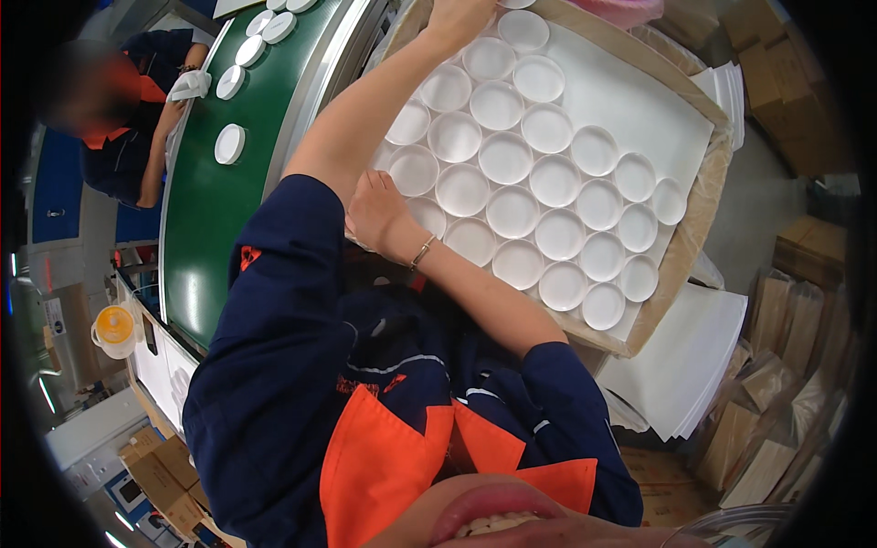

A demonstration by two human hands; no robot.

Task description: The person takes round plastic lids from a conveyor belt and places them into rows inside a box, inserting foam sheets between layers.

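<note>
Two hands work over rows of white lids (512, 212) packed in a cardboard box (696, 212). Left hand (454, 16) grips at the box's far corner, fingers hidden, can't tell if closed. Right hand (379, 212) rests curled on the near lids. Risk: nudging rows out of line. Green conveyor (206, 205) carries more lids; a co-worker (137, 119) sits beyond.

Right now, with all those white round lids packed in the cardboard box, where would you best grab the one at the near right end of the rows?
Probably the raised rim of that white lid, pinched from above. It lies flat, hollow side up, touching neighbours on its far side, so only the top edge and the near side toward the cardboard box wall look free. The left hand and right hand are at other lids.
</note>
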